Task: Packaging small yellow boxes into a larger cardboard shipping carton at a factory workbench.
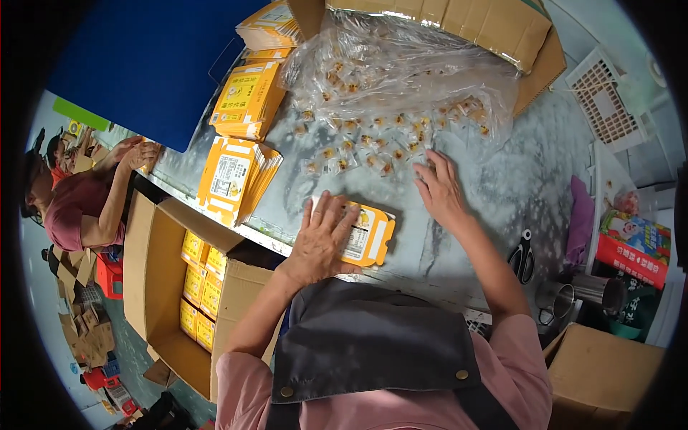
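A yellow and white folding carton [371, 236] lies on the grey table in front of me. Over its left part rests my left hand [322, 240], fingers along the top and thumb at the near edge, gripping it. My right hand [442, 193] is off to the right with its fingers apart and nothing visible in them. Just beyond its fingertips are several small clear-wrapped pieces [383, 163] with yellow and dark contents. More of these spill from a large clear plastic bag [408, 72].
The bag comes out of a cardboard box [473, 25] at the back. Stacks of flat yellow cartons [247, 100] line the table's left side. An open box of filled cartons [172, 279] stands left, scissors [525, 254] and metal cups [600, 292] right. Another person [86, 204] works far left.
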`<move>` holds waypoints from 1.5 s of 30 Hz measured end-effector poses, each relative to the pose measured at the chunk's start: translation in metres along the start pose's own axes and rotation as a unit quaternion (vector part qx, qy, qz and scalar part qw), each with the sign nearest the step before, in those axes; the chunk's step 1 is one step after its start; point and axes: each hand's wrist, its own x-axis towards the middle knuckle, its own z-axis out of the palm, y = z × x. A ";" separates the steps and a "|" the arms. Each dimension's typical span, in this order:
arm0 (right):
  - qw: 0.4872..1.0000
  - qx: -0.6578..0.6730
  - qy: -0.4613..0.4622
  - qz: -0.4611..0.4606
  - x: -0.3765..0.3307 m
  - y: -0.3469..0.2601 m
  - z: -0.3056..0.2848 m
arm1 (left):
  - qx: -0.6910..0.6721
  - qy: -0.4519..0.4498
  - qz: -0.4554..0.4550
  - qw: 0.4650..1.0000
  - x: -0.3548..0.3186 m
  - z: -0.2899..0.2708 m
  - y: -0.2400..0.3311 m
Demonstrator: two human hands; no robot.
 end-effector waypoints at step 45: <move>0.973 0.103 -0.196 -0.064 0.002 -0.038 -0.030 | -0.061 0.097 -0.068 0.991 -0.025 0.000 -0.004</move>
